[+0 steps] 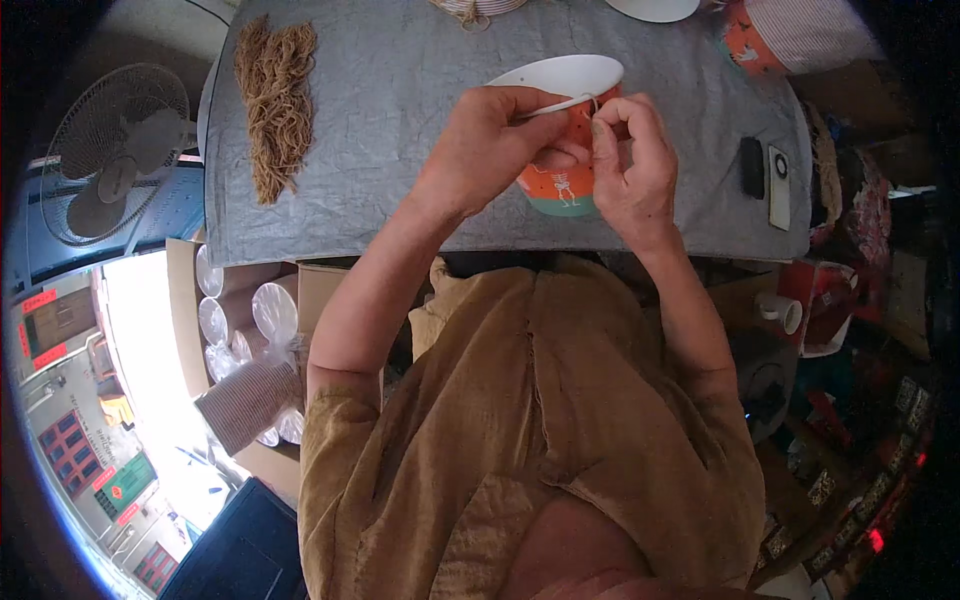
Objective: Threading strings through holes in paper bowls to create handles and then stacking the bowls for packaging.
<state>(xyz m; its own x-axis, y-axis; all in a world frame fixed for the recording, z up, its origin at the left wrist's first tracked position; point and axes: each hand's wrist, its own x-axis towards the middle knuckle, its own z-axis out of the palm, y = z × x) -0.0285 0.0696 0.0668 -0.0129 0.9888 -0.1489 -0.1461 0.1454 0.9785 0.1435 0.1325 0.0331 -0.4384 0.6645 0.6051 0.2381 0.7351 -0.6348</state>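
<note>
Over the table's near edge, an orange paper bucket (545, 190) with a white inside, a green base and a skeleton print is tilted with its mouth away from me. My left hand (490, 140) is closed on its rim, thumb along the white edge. At the rim's right side, my right hand (635, 165) pinches a thin cord (595, 102) between thumb and fingers. The fingers partly hide the cord, so its full run cannot be made out. A bundle of brown twine cords (275, 110) lies on the table to the left.
A grey cloth covers the table (400, 60). Stacked paper buckets (800, 35) lie at the far right. Nearer are a dark block (752, 167) and a pale flat device (779, 187). Left of the table stand a fan (120, 150) and a box of bagged bucket stacks (250, 400).
</note>
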